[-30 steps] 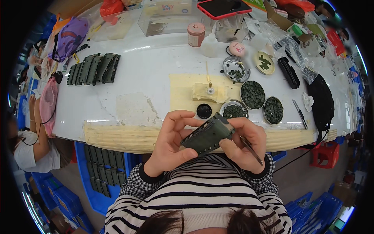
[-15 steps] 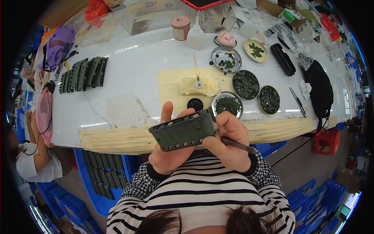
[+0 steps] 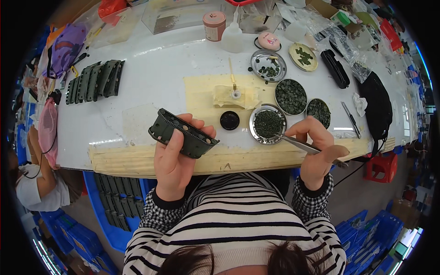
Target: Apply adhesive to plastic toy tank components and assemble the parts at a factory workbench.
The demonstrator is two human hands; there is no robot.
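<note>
My left hand (image 3: 176, 160) is closed round a dark green, curved plastic housing (image 3: 181, 133) with small holes and pale round spots along its edge. The housing is tilted and held above the table's front edge. Tweezers (image 3: 300, 144) lie in the grip of my right hand (image 3: 318, 149), their tips reaching into a round metal dish (image 3: 253, 137) of small dark green pieces. Whether the tips pinch a piece is too small to tell. Between the hands, a small black round cap (image 3: 229, 120) lies on the yellowish taped sheet.
Two round tins (image 3: 304, 103) of dark green pieces and another metal dish (image 3: 283, 68) stand behind the right hand. A taped block (image 3: 224, 97) sits mid-table. Several similar housings (image 3: 96, 81) line up at left; more fill a blue crate (image 3: 103, 206) below. A craft knife (image 3: 350, 119) lies right.
The hands have moved apart: the left has taken the housing to the left and turned it, and the right has left the housing and brought the tweezers to the metal dish.
</note>
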